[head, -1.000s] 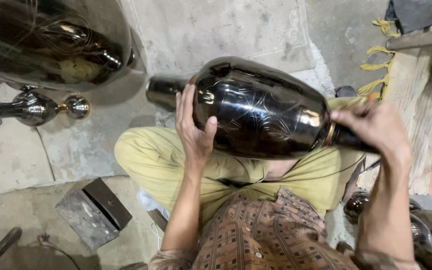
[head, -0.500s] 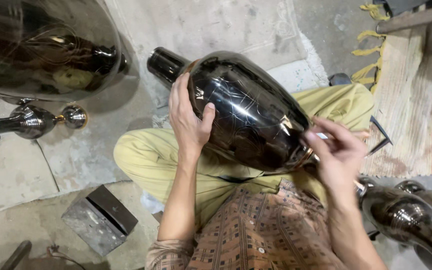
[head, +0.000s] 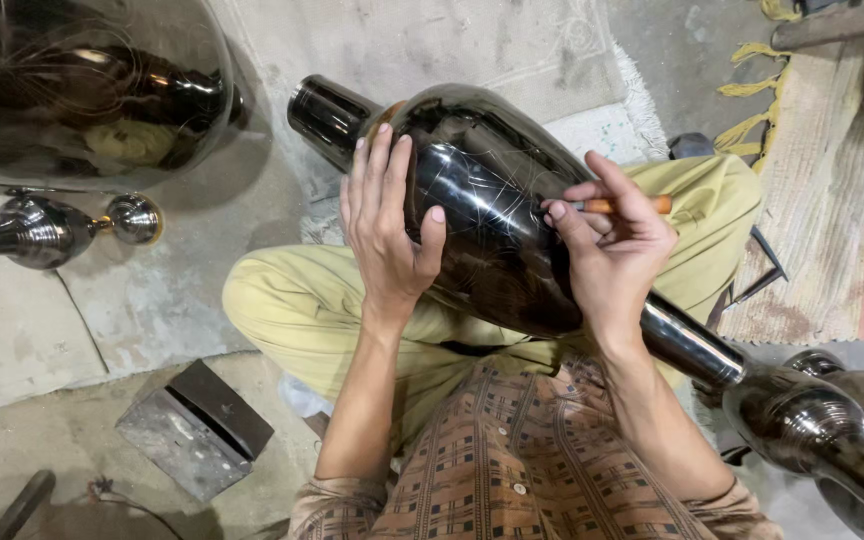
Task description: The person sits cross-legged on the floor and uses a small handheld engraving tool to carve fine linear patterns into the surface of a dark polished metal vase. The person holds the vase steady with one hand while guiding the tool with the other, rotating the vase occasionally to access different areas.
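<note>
1. The right hand (head: 617,255) pinches a slim tool with an orange handle (head: 627,205) between thumb and fingers, its tip set against the dark, glossy body of a large metal vase (head: 497,225); the tip itself is hidden behind the fingers.
2. The left hand (head: 387,225) lies spread flat on the vase's curved flank, fingers pointing far, thumb wrapped toward the near side, steadying rather than gripping.
3. The vase rests tilted across the lap on pale yellow-green trousers (head: 297,310), its mouth to the far left, its narrow neck running near right to a ribbed, bulbous foot (head: 802,420).
4. Likely risk: the polished, rounded surface offers little purchase, so the vase could roll under the open palm and the tool skid off its line; fine pale scratches already cross the gloss.
5. Around it: another mirror-dark vessel (head: 82,90) far left, a turned metal finial (head: 47,230) beside it, a grey metal block (head: 197,430) near left on rough concrete, a fringed woven mat (head: 822,180) at right.
</note>
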